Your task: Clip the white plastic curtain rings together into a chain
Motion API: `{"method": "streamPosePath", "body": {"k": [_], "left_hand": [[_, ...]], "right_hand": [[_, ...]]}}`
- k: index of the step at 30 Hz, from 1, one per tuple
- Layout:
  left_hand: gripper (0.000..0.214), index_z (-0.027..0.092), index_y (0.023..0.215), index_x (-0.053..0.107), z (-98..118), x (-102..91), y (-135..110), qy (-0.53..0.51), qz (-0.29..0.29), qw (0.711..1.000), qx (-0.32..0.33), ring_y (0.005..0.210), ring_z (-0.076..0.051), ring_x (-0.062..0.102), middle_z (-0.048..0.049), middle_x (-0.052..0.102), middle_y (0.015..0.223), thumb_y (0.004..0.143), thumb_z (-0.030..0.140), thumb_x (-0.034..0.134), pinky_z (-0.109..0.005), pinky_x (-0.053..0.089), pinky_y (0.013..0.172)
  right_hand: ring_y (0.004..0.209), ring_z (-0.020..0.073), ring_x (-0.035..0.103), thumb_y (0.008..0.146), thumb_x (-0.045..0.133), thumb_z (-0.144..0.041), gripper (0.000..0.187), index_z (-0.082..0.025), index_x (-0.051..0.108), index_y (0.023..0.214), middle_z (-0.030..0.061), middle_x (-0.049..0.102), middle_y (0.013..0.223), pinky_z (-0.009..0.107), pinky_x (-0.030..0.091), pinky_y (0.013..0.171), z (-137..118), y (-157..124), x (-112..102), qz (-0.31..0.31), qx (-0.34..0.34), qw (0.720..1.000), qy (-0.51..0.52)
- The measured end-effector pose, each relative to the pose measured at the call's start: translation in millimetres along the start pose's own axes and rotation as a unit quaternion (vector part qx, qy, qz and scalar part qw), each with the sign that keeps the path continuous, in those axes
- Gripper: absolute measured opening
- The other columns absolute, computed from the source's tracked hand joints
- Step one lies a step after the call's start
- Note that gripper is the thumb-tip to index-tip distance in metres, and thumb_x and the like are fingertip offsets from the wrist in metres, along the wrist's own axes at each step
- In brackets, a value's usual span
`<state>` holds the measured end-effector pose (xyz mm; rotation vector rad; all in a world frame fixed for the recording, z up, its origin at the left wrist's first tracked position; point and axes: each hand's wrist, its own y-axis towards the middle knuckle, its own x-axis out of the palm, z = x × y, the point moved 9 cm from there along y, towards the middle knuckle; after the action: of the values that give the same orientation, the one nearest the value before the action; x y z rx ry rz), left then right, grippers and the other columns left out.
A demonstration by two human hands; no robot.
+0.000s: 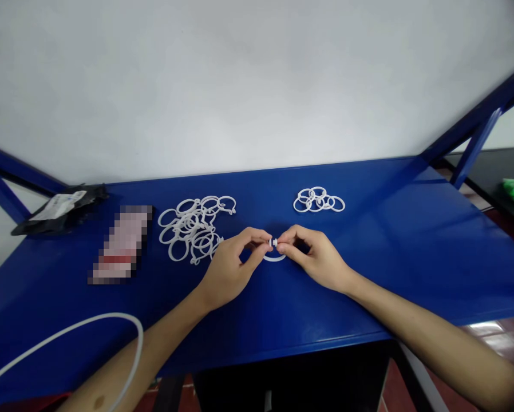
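Both of my hands meet over the middle of the blue table (368,269) and pinch one white plastic ring (275,257). My left hand (231,266) grips the ring's left end between thumb and fingers. My right hand (315,254) grips its right end, and the two ends touch at the fingertips. The ring's lower arc hangs below my fingers, just above the table. A heap of several white rings (194,228) lies left of my left hand. A smaller group of several white rings (318,200) lies beyond my right hand.
A blurred flat packet (120,245) lies at the left, and a black bag with a white label (59,213) sits at the far left corner. A white cable (89,326) curves over the near left edge. A white wall stands behind; blue frame bars (475,134) rise at right.
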<state>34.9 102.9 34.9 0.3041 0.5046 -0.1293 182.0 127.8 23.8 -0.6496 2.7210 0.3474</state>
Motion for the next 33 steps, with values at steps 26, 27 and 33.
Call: {"method": "streamPosePath", "body": {"k": [26, 27, 33], "left_hand": [[0.028, 0.028, 0.105, 0.076, 37, 0.0, -17, 0.01, 0.113, 0.979, 0.171, 0.076, -0.012, 0.064, 0.0005, 0.074, 0.083, 0.094, 0.007, 0.061, -0.024, 0.057, 0.066], [0.028, 0.027, 0.104, 0.076, 40, 0.0, -18, 0.022, 0.116, 0.976, 0.184, 0.076, -0.012, 0.063, 0.0004, 0.074, 0.083, 0.094, 0.006, 0.06, -0.025, 0.057, 0.067], [0.022, 0.026, 0.116, 0.072, 32, -7.2, -1, 0.236, 0.09, 0.943, 0.215, 0.092, -0.021, 0.064, -0.0027, 0.077, 0.101, 0.096, 0.021, 0.063, -0.04, 0.053, 0.088]], "right_hand": [[0.075, 0.0165, 0.056, 0.102, 0.055, -0.023, 0.01, -0.021, 0.062, 0.094, 0.0029, 0.065, 0.083, 0.033, 0.049, 0.07, -44, -19, 5, 0.005, -0.206, 0.971, -0.122], [0.075, 0.0168, 0.056, 0.102, 0.054, -0.023, 0.011, -0.021, 0.062, 0.094, 0.0033, 0.065, 0.083, 0.033, 0.048, 0.07, -45, -20, 5, 0.004, -0.214, 0.968, -0.134], [0.085, 0.0192, 0.06, 0.101, 0.055, -0.021, 0.008, -0.022, 0.063, 0.102, 0.0054, 0.069, 0.095, 0.036, 0.051, 0.078, -41, -7, -10, 0.02, -0.247, 0.941, -0.229]]}}
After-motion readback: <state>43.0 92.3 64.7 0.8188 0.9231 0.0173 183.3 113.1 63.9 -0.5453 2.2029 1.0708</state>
